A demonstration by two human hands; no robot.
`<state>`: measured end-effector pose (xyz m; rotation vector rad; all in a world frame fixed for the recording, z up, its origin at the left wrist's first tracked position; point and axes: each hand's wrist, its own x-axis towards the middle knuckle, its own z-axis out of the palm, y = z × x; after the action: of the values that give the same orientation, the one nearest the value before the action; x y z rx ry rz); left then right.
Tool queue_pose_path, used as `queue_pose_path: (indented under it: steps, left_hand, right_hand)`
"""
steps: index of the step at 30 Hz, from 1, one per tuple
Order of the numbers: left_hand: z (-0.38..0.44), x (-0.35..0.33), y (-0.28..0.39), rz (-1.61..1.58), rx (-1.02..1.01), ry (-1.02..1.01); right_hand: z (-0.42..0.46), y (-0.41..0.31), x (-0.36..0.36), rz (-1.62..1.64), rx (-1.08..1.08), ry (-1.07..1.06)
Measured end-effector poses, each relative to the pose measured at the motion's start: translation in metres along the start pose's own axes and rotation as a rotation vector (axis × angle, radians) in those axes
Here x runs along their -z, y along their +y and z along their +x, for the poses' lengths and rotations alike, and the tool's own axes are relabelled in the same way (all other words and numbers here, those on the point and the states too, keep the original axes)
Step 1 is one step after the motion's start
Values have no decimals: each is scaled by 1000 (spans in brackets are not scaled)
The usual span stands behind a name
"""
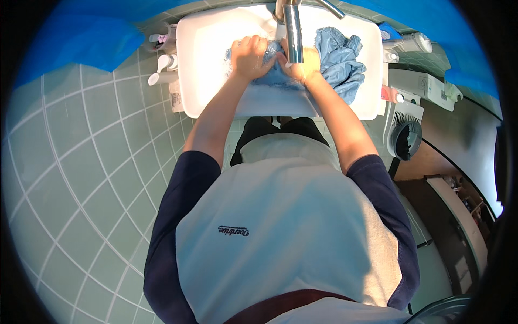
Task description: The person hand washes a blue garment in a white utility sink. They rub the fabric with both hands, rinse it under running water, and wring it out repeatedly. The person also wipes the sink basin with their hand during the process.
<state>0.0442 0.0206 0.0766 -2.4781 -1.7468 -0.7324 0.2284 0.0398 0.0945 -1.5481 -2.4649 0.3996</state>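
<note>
A wet blue cloth garment [340, 67] lies bunched in the white washbasin [279, 106]. Its crumpled right part, with gathered cuffs, rests against the basin's right side. Between my hands is a soapy, sudsy stretch of blue cloth [273, 54]; the tap and my wrist hide whether it joins the rest. My left hand [250, 58] is curled over this cloth at its left end, thumb towards the right. My right hand [297, 67] grips the cloth opposite, thumbs close together. The chrome tap [293, 34] hangs over my right hand and hides some of its fingers.
Left of the basin stand white pump bottles [164, 62] and a clear cup [160, 38]. A pink bottle [391, 94] and other toiletries line the right side. Farther right are a toilet [423, 85] and a lined grey bin [406, 139]. Tiled wall [101, 162] curves along the left.
</note>
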Motion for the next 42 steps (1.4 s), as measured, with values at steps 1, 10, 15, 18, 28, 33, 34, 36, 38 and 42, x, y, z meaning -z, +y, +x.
queue_pose_path:
  steps: [1, 10, 15, 18, 28, 33, 34, 36, 38, 42]
  left_hand:
    - [-1, 0, 0, -3, -10, 53]
    - [-19, 22, 14, -117, 186, -101]
    - [-36, 18, 12, -463, 502, 121]
    - [-42, 45, 19, -303, 668, -57]
    - [-43, 53, -4, -1662, 1448, -26]
    - [-61, 69, -27, -1897, 964, -80]
    - [-59, 75, -25, -1877, 967, -63]
    - [-58, 87, -17, -1824, 968, -28]
    - [-57, 97, -8, -1751, 961, 2]
    - [-61, 117, 12, -1520, 901, 46]
  right_hand:
    - [-1, -2, 2, 39, 39, 49]
    - [-55, 12, 49, -155, 96, -148]
    - [-68, 8, 52, -126, 95, -145]
    - [-77, 8, 55, 10, 133, 10]
    - [-48, -78, 85, 523, 360, 325]
    - [-24, -133, 82, 739, 502, 431]
    - [-21, -137, 83, 761, 515, 411]
    - [-16, -143, 87, 797, 540, 404]
    - [-15, -146, 96, 847, 575, 454]
    - [-15, -155, 104, 970, 616, 552]
